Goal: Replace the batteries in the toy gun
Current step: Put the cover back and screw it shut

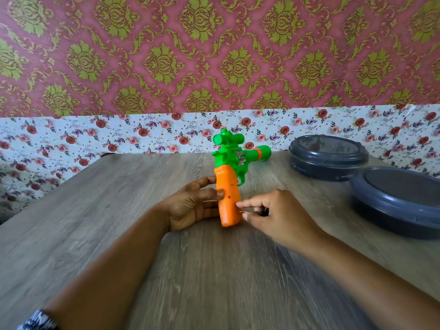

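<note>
Here the right hand point(276, 213) pinches something small and dark beside the orange grip of the toy gun point(228, 186); what it is I cannot tell. The left hand point(192, 206) grips the handle, standing on the table point(119, 210). Two grey containers point(328, 160) are closed, contents hidden.

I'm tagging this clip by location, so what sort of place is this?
Probably a room in a home: a wood-grain table against a wall with red and gold damask wallpaper above a floral border, with two grey round containers nearby.
</note>
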### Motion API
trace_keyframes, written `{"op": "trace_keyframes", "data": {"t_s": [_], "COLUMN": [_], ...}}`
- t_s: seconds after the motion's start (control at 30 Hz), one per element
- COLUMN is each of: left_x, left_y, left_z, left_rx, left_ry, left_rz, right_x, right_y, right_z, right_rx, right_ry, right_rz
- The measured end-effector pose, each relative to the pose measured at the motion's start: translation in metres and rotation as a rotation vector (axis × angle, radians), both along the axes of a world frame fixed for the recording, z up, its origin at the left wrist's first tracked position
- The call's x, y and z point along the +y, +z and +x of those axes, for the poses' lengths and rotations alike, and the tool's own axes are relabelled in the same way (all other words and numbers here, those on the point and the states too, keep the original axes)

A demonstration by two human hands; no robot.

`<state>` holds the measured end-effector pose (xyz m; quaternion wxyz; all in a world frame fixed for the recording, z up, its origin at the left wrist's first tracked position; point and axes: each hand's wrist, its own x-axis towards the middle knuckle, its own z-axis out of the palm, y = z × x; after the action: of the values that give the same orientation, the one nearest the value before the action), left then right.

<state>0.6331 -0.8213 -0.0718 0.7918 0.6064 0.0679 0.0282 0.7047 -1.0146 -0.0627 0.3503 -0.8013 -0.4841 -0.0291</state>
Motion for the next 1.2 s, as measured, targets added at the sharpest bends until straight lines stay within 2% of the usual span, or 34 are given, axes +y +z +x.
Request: {"op": "trace_keyframes", "data": {"t_s": [0.1,0.17,0.27,0.4,0.5,0.6,0.73,0.87,0.9,0.97,1.07,1.2], "left_x": [0.0,-0.003,-0.009,-0.017,-0.016,-0.014,-0.016,-0.017,-0.017,-0.015,-0.017,-0.042], "left_y": [0.0,0.001,0.004,0.004,0.003,0.001,0.0,0.001,0.002,0.003,0.005,0.009], "left_z": [0.001,0.003,0.006,0.011,0.014,0.011,0.007,0.006,0.006,0.005,0.002,-0.001], "left_rx": [0.007,0.039,0.107,0.194,0.225,0.265,0.289,0.311,0.321,0.336,0.257,0.001], "left_ry": [0.066,0.182,0.376,0.533,0.619,0.662,0.65,0.652,0.651,0.652,0.708,0.724], "left_rz": [-0.005,0.036,0.16,0.294,0.501,0.668,0.706,0.76,0.8,0.999,1.308,1.455], "right_x": [0.0,0.001,0.002,0.003,0.002,0.002,0.001,0.0,0.0,0.0,-0.003,-0.011], "right_y": [-0.003,-0.005,-0.006,-0.005,-0.002,-0.002,-0.004,-0.004,-0.003,-0.003,-0.003,0.004], "right_z": [-0.002,-0.003,-0.005,-0.008,-0.009,-0.009,-0.009,-0.009,-0.008,-0.007,-0.004,0.011], "right_rx": [-0.028,-0.079,-0.169,-0.269,-0.322,-0.344,-0.469,-0.479,-0.477,-0.467,-0.401,-0.307], "right_ry": [0.025,0.033,0.041,0.053,0.047,0.057,0.064,0.072,0.071,0.062,0.057,-0.063], "right_rz": [-0.021,-0.004,-0.001,-0.028,-0.06,-0.076,-0.106,-0.143,-0.138,-0.131,-0.103,-0.046]}}
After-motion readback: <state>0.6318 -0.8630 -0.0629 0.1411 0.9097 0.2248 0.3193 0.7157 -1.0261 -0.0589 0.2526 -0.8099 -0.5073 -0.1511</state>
